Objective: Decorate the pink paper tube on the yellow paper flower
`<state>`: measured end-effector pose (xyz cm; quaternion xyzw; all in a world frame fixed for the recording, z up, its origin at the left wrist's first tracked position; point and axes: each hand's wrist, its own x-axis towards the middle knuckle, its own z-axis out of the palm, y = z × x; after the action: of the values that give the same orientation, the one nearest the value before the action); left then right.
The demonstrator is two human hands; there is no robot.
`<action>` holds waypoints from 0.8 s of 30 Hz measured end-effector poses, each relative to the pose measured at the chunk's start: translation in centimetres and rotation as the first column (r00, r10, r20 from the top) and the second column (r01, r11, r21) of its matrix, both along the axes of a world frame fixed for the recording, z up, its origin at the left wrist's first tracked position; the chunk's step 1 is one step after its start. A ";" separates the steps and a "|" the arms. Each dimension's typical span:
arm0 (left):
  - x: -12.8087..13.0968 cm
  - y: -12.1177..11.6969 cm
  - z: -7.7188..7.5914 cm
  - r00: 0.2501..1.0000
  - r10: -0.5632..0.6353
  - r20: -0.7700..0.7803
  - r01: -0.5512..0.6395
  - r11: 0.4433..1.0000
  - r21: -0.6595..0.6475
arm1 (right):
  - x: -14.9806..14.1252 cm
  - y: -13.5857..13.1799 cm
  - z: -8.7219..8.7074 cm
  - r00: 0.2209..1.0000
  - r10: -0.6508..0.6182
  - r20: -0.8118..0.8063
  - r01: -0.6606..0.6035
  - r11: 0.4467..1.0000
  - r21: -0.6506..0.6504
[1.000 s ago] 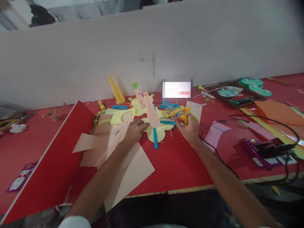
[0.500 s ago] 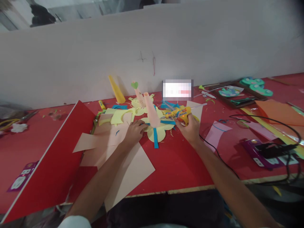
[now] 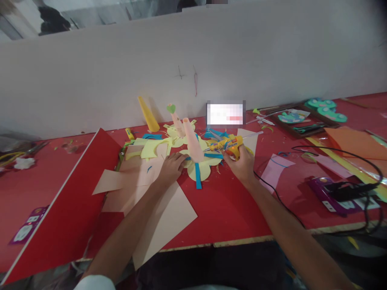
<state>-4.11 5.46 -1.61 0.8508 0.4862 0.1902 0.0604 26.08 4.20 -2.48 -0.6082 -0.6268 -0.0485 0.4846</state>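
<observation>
A pale yellow flower-shaped base (image 3: 198, 174) lies on the table with a tall pale pink paper cone (image 3: 192, 141) standing at its middle. Blue strips (image 3: 198, 179) run outward from the foot of the cone. At the base's left side, the fingertips of my left hand (image 3: 171, 167) are closed at the end of a blue strip, partly hidden by them. My right hand (image 3: 243, 163) is wrapped round a yellow hot glue gun (image 3: 231, 143), its nozzle pointing left towards the cone. A smaller pink cone with a green heart (image 3: 171, 108) stands behind on another yellow base.
Beige sheets (image 3: 166, 221) lie under my left arm. A red board (image 3: 69, 205) leans upright at left. A yellow cone (image 3: 148, 114) stands by the wall. At right are a purple box (image 3: 332, 197) with black cable, a pink scrap (image 3: 276, 171) and a dark tray (image 3: 302, 125).
My left hand has shifted very slightly at the left blue strip. The right hand and glue gun stay in nearly the same place.
</observation>
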 end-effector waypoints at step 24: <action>-0.2 0.0 0.5 0.933 0.185 0.309 -0.150 0.980 -0.132 | 0.1 0.0 -0.1 1.000 0.013 0.009 -0.013 1.000 -0.008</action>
<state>-4.31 5.45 -1.09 0.7595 0.5502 0.3041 0.1671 26.20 4.19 -2.59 -0.6058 -0.6331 -0.0459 0.4796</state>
